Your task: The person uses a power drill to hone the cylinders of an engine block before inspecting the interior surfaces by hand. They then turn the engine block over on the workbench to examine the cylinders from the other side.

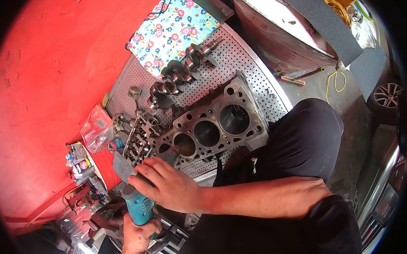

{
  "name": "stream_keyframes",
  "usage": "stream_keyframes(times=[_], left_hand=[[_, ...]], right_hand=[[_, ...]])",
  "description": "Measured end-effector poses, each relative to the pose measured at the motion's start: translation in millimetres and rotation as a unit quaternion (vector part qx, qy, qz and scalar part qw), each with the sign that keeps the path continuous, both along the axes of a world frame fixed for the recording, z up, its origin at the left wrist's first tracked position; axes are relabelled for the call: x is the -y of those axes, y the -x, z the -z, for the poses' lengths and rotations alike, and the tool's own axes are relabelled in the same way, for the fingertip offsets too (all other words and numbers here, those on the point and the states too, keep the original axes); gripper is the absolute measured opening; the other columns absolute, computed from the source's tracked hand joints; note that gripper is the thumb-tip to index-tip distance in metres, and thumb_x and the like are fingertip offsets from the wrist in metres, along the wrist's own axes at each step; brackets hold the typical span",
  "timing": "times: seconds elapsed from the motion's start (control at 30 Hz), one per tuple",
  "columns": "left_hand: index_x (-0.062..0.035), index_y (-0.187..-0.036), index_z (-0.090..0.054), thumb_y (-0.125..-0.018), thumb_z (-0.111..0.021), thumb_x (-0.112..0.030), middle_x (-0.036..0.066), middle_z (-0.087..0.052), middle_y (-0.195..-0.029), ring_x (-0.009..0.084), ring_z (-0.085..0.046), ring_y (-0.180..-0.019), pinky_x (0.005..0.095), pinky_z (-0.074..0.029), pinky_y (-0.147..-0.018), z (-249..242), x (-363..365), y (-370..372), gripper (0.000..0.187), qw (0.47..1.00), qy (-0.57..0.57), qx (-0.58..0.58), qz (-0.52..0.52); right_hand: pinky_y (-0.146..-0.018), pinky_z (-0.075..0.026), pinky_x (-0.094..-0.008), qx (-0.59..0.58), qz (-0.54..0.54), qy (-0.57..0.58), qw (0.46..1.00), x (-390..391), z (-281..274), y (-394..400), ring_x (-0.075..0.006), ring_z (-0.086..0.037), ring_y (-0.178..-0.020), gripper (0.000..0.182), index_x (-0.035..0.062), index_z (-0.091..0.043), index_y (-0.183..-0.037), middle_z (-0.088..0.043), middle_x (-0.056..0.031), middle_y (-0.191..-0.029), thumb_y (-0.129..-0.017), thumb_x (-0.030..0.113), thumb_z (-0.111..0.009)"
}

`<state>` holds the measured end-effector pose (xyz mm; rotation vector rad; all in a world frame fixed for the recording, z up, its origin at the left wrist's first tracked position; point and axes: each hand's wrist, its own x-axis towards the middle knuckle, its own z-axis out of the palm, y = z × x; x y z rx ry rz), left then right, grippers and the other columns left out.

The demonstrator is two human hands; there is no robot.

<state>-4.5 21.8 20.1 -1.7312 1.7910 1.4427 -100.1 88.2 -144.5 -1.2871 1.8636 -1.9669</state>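
We see the left hand [137, 232] wrapped round the lower part of a teal power drill [139, 207], its fingers curled tightly together. The right hand [175, 187] presses over the drill's top, fingers side by side and bent onto the tool. The drill hangs above the near edge of an engine block [214, 113], its dark front end [172, 154] angled toward the second of four cylinder bores; whether it touches the wall, we cannot quite tell. The block lies on a perforated metal table [236, 47], just beside a cylinder head [139, 145] to its left. Our right knee [305, 139], in dark trousers, sits close to the block's end. Past the cylinder head stands a piston with its rod [135, 92], and beyond the block a crankshaft [179, 76] lies aslant near a floral cloth [173, 31]. Farther off, at right, we see a yellow cord [330, 86] on the floor and a wheel [387, 96].
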Motion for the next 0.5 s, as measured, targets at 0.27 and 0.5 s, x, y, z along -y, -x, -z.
stream_keyframes(times=[0.27,0.5], left_hand=[[0.0068,-0.099,-0.064,-0.077,-0.064,0.006,0.009,-0.064,-0.076,0.0178,-0.061,-0.061,0.0309,-0.050,-0.056,8.7,3.9,-0.2,0.023,1.000,-0.020,-0.006,-0.009],[0.0060,-0.099,-0.065,-0.078,-0.066,0.005,0.008,-0.065,-0.076,0.0166,-0.062,-0.062,0.0305,-0.049,-0.056,16.9,6.3,-0.8,0.021,1.000,-0.017,0.001,0.008]], right_hand=[[-0.110,-0.046,-0.0515,0.005,0.001,-0.010,1.000,-0.9,7.6,2.0,-0.0389,-0.056,-0.121,0.056,0.0026,-0.054,-0.136,-0.057,-0.0188,-0.128,-0.082,0.015,-0.064],[-0.111,-0.045,-0.0516,0.009,0.000,-0.013,1.000,-0.6,13.6,3.3,-0.0392,-0.055,-0.121,0.056,0.0023,-0.054,-0.137,-0.056,-0.0200,-0.128,-0.082,0.014,-0.064]])
